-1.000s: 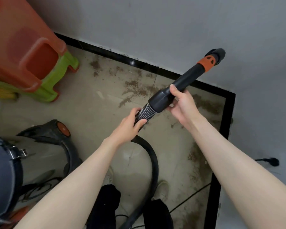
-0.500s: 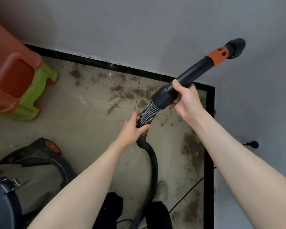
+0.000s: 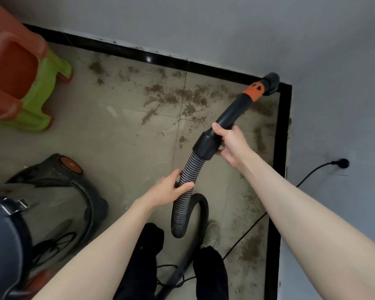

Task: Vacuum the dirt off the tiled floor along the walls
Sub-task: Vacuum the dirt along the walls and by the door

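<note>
My right hand (image 3: 231,144) grips the black wand (image 3: 230,116) of the vacuum just above its wide collar. The wand has an orange band (image 3: 254,92), and its nozzle (image 3: 271,83) points into the corner where the two black skirtings meet. My left hand (image 3: 171,190) holds the ribbed hose (image 3: 187,169) lower down; the hose loops below it. Brown dirt (image 3: 173,95) lies scattered on the beige tiles along the far wall and in a strip along the right wall (image 3: 259,137).
The vacuum body (image 3: 59,187) stands at the left, with a dark grey drum (image 3: 2,245) at the lower left. Orange and green plastic stools (image 3: 24,83) are stacked at the upper left. A black cord (image 3: 307,176) runs to a wall plug (image 3: 343,163). My legs and shoes show below.
The nozzle has come down from in front of the wall to the floor corner. Both hands moved lower with the hose, which now bends into a tighter loop.
</note>
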Tool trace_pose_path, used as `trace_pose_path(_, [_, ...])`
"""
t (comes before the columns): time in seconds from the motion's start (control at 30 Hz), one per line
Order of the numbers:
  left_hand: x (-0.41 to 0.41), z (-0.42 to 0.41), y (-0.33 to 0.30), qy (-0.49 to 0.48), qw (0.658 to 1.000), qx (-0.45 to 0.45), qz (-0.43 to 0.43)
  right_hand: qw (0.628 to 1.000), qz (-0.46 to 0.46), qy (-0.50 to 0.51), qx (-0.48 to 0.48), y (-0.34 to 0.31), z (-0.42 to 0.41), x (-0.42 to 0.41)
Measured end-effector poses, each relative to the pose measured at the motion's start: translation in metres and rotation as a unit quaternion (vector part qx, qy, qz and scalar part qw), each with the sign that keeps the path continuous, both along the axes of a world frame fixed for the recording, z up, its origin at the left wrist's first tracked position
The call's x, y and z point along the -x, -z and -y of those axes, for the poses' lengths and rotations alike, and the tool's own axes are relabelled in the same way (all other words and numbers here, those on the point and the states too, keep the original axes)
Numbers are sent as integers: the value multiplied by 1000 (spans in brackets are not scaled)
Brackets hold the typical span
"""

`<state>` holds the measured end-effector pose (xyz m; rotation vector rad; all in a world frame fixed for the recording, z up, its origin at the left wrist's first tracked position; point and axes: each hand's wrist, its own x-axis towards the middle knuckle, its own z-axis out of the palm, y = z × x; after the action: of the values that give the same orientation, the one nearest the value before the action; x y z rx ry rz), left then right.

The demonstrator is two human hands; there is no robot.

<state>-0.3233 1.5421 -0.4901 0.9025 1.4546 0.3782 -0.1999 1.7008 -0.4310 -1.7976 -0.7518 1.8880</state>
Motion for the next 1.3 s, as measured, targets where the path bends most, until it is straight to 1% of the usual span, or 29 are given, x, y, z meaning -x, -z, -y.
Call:
trace_pose_path(0.1, [-8,32,4,-45,998,36,17,998,14,-58,15,15,20,10])
trace_pose_path(0.23, [-26,58,16,-127,986,90,66,986,33,-161,18,33,36,34])
trace_pose_path(0.33, [-15,69,30,-163,977,109,79,975,42,-218,23,52,44,54])
trace_pose_path(0.5, [33,87,68,-139,981,138,14,965,32,-259,41,96,62,98])
trace_pose_path(0.7, [72,86,125,-149,977,152,-27,951,44,-304,8,154,68,151])
trace_pose_path(0.77, [81,80,147,-145,977,143,-63,947,38,-318,3,174,62,164])
trace_pose_path(0.87, [106,70,176,-124,974,132,-139,945,7,-328,-2,203,50,184])
trace_pose_path(1.03, [135,50,219,-96,972,159,-146,942,-11,-334,8,245,29,204])
trace_pose_path(1.1, [131,39,229,-127,971,166,-121,941,-14,-338,8,256,15,201])
trace_pose_path(1.17, [115,31,233,-194,965,152,-92,939,-6,-343,-4,257,3,195])
trace_pose_path(1.23, [95,22,233,-273,949,147,-57,930,5,-367,-30,255,-6,197])
trace_pose_path(1.3, [76,14,231,-345,924,164,-5,910,12,-411,-57,249,-10,200])
